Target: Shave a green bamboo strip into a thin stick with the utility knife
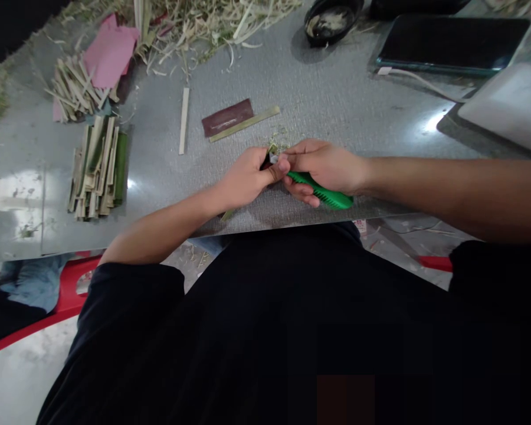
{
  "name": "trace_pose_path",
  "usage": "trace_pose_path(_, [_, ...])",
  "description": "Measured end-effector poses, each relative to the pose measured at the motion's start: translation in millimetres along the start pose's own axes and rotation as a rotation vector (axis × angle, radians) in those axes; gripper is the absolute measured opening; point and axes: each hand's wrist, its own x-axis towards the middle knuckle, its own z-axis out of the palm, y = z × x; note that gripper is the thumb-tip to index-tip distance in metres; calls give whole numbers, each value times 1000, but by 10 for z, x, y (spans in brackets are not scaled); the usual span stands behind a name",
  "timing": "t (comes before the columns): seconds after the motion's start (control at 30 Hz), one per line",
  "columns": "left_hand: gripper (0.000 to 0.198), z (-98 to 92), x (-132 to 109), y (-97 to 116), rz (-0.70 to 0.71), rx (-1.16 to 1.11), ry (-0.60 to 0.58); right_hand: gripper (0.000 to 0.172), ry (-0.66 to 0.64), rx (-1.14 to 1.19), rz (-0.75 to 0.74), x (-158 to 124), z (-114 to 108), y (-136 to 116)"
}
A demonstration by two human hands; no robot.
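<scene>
My right hand point(321, 165) is closed around a green-handled cutter knife point(331, 196), its head pointing left toward my other hand. My left hand point(246, 177) is closed on a green plant strip, whose lower end point(227, 215) pokes out below the wrist. The two hands meet at the fingertips, which cover most of the strip and the blade. Fine green shavings point(279, 139) lie just beyond them. Farther up the table are a dark red rectangular piece point(227, 117) with a pale green strip point(245, 123) along its edge, and a separate light strip point(183, 121).
A stack of cut strips point(98, 168) sits at left, below a pile with pink paper point(110, 52). Fibre scraps point(212, 23) spread along the back. A black bowl point(331, 22), a phone point(454, 42), a cable point(425, 82) and a white device point(508, 106) stand at right.
</scene>
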Motion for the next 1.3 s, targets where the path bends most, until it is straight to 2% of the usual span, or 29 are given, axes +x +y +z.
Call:
trace_pose_path(0.2, [87,5,20,-53,8,-7,13,68,83,-31,-60,-8,38,-9])
trace_pose_path(0.37, [92,-3,11,-27,39,3,6,68,-11,-14,-20,-10,0,-12])
trace_pose_path(0.67, [93,-3,23,-12,23,-12,-13,71,74,-25,-80,8,44,24])
trace_pose_path(0.83, [92,-11,18,-41,53,0,-2,68,4,-12,-33,-1,6,-9])
trace_pose_path(0.97, [92,-14,22,-64,47,-9,-22,61,49,7,-92,18,-7,28])
trace_pose_path(1.03, [93,-17,23,-61,67,-11,-27,61,54,2,-99,25,-12,43])
trace_pose_path(1.2, [94,-29,17,-69,87,24,-4,68,-53,-18,-51,16,-45,38])
trace_pose_path(1.3, [94,-31,15,-89,77,12,-8,65,-23,-6,-80,16,-37,49])
